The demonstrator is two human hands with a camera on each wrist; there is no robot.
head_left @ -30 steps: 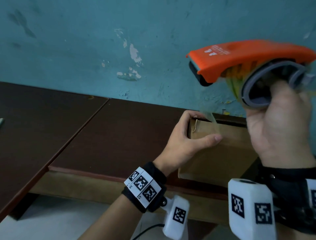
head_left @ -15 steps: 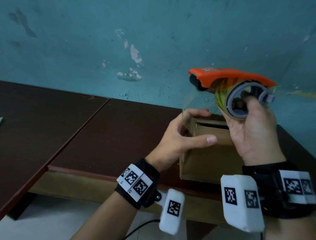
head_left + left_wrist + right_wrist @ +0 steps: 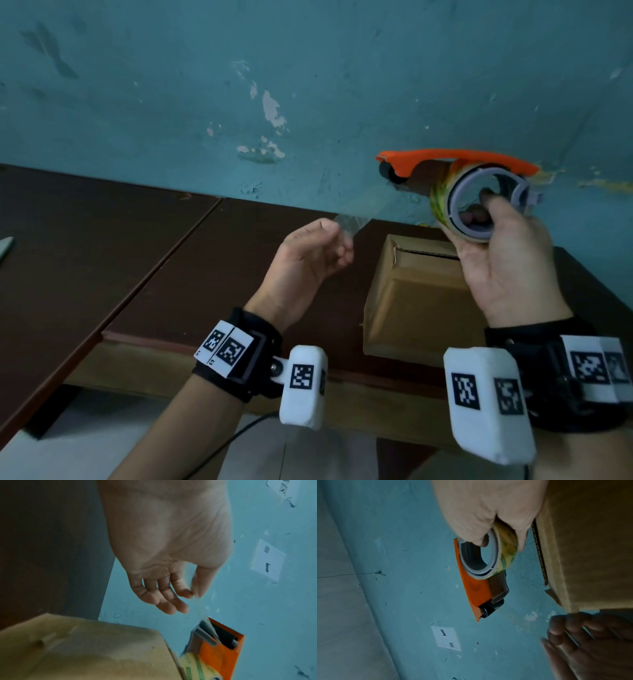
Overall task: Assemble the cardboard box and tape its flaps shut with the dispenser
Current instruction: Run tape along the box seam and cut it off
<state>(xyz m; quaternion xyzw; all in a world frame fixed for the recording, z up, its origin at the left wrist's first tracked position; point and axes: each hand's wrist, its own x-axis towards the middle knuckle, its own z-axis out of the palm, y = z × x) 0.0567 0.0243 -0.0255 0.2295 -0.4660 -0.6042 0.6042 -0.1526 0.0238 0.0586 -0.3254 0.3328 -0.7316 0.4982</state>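
A small brown cardboard box (image 3: 411, 294) stands on the dark wooden table (image 3: 212, 274) near its front edge, with a dark gap showing along its top flaps. My right hand (image 3: 493, 219) holds the orange tape dispenser (image 3: 455, 162) by its grey roll core above the box's far right, against the wall. The dispenser (image 3: 476, 588) points its cutter away from the wrist. My left hand (image 3: 340, 240) hovers left of the box, off the cardboard. Its thumb and forefinger (image 3: 193, 595) pinch a clear strip of tape (image 3: 347, 224). I cannot tell whether the strip still joins the roll.
A peeling teal wall (image 3: 274, 85) rises right behind the table. A seam (image 3: 164, 260) splits the tabletop into two panels. A pale object (image 3: 5, 245) lies at the far left edge. A white paper label (image 3: 447, 638) is stuck on the wall.
My left hand has let go of the box's top corner and moved left and up, pinching clear tape. The right hand has brought the dispenser down from near the camera to just above the box.
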